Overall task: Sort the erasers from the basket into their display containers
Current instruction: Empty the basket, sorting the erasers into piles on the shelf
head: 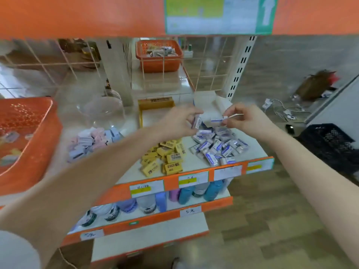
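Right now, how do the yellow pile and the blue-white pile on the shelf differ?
Yellow pile is yellow-wrapped; blue-white pile is white with blue bands. Yellow pile lies mid-shelf; blue-white pile at the right end. Yellow pile sits before a yellow box; blue-white pile before a white box. Both are loose heaps on one shelf.

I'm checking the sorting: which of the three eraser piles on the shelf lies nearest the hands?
The white-and-blue pile at the right end; the yellow pile sits mid-shelf, the pastel pile left.

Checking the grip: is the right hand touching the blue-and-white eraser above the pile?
Touching. The head view shows the right hand pinching the blue-and-white eraser between thumb and fingertips.
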